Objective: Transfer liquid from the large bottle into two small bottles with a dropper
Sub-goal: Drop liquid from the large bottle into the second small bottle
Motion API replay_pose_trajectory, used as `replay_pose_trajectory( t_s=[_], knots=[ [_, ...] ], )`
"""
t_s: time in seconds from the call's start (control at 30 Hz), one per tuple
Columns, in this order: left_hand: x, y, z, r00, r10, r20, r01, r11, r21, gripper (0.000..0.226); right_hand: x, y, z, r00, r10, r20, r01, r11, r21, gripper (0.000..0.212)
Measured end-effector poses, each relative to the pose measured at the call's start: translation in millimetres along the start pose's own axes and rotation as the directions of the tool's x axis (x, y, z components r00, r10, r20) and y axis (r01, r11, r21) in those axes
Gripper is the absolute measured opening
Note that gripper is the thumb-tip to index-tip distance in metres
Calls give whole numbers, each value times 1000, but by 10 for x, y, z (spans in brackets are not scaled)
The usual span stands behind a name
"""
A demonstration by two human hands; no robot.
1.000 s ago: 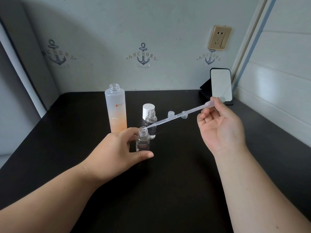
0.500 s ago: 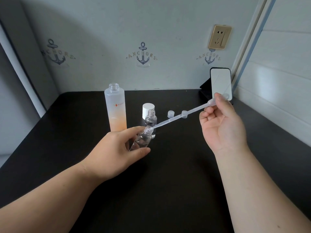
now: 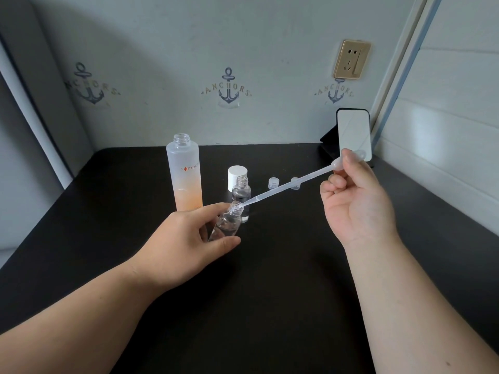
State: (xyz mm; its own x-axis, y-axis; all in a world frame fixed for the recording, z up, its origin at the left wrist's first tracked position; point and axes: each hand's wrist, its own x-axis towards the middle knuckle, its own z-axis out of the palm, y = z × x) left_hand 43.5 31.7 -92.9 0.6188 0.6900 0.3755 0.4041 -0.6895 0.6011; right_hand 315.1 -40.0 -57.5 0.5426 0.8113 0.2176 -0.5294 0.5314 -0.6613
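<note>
1. Left hand (image 3: 186,238) is gripping the near small bottle (image 3: 226,225) around its body, tipping it so the open neck is leaning toward the right hand. That puts it just in front of the large bottle (image 3: 185,174), which I'm using as the landmark here.
2. Right hand (image 3: 356,201) is pinching the dropper (image 3: 291,186) at the bulb end, other fingers curled in loosely. It's sitting well to the right of the large bottle.
3. The key bit: the dropper's long axis is running from the bulb down and leftward, with the tip sitting right at the tilted bottle's mouth. Can't tell if it's actually inside the neck or just touching the rim.
4. Second small bottle (image 3: 241,197) is standing upright just right of the large bottle, behind the tilted one, with some clear liquid already in it.
5. White cap (image 3: 237,175) and two tiny clear caps (image 3: 273,182) are lying further right.
6. My guess is the next squeeze depends on tip and neck staying lined up, or drops are going on the black table (image 3: 270,306).
</note>
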Motion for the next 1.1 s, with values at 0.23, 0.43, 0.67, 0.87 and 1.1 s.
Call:
replay_pose_trajectory(
  t_s=[0.23,0.43,0.67,0.87,1.1],
  knots=[
    [-7,19,-6,1000,6,-2,-6,1000,-10,62,2,-15,-3,1000,-2,-4,2,1000,-3,10],
    [3,17,-6,1000,5,-4,-5,1000,-11,58,-4,-20,9,1000,-14,-21,14,1000,-11,19],
    [-2,18,-7,1000,-21,16,21,1000,-16,32,-16,-17,31,996,26,-81,-22,999,45,14],
    [9,3,0,999,-33,41,34,999,-29,27,-15,-9,17,989,71,-128,-57,993,108,7],
    [-14,-6,-16,994,-29,-102,8,980,-198,41,-19,-7,15,987,75,-144,-55,989,140,10]
  ],
)
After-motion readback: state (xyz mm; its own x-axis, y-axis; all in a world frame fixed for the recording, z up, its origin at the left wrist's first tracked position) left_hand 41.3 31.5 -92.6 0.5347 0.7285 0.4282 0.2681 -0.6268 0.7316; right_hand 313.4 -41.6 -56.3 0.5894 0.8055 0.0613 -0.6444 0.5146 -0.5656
